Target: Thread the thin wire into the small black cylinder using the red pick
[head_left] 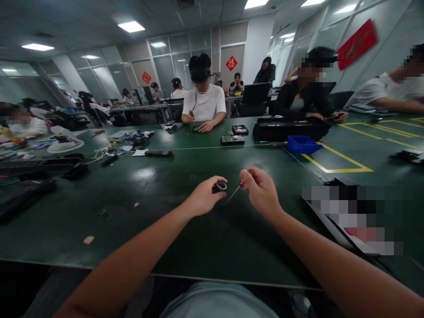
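Over the middle of the green table (179,238), my left hand (205,196) grips a small dark cylindrical part (220,187) with a light ring round its open end, which faces up and toward my right hand. My right hand (260,190) is closed on the reddish handle of a thin screwdriver (234,193). The metal shaft points down and to the left, its tip close to the cylindrical part but apart from it. Most of the handle is hidden by my fingers.
A blue tray (303,144), a long black device (291,129) and a circuit-like unit (232,140) lie ahead. A pen-like tool (159,153) is front left, cables and black parts farther left. Papers (334,225) lie right. People work across the table.
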The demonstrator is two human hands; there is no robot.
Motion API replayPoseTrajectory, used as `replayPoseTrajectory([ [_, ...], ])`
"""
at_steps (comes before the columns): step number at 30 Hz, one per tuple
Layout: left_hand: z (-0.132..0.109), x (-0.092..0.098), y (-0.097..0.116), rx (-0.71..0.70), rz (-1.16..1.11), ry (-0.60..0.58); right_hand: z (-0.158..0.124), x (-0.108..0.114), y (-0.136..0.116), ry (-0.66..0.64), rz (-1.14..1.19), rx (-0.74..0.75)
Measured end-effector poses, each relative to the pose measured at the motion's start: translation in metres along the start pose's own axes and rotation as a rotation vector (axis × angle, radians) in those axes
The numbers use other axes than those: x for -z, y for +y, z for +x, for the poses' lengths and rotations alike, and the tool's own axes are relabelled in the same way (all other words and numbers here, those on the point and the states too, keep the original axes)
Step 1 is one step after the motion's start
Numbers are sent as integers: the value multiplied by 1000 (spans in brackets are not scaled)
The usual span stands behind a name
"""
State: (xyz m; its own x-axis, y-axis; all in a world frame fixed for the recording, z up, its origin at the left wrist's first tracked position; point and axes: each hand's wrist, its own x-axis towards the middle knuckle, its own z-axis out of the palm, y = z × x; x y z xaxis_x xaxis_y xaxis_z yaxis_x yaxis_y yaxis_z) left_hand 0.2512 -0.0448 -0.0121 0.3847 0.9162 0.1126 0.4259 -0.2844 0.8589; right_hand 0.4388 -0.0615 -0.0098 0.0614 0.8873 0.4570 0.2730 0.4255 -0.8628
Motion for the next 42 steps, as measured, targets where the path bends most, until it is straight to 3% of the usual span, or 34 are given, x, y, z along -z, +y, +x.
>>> replayPoseTrajectory([
  [4, -2, -18, -10, -103, 33, 101, -1, 1, -2, 27, 1, 16],
  [10, -3, -19, -28, -268, 69, 14, 0, 0, 1, 138, 54, 66],
  [19, -3, -12, -27, -246, 46, 45, -3, 0, 2, 176, 58, 96],
  [28, -2, -8, -28, -190, 18, 121, -4, -2, 3, 69, -81, 151],
  [42, -3, -5, -32, -204, 23, 134, -4, 0, -1, 78, -157, 157],
])
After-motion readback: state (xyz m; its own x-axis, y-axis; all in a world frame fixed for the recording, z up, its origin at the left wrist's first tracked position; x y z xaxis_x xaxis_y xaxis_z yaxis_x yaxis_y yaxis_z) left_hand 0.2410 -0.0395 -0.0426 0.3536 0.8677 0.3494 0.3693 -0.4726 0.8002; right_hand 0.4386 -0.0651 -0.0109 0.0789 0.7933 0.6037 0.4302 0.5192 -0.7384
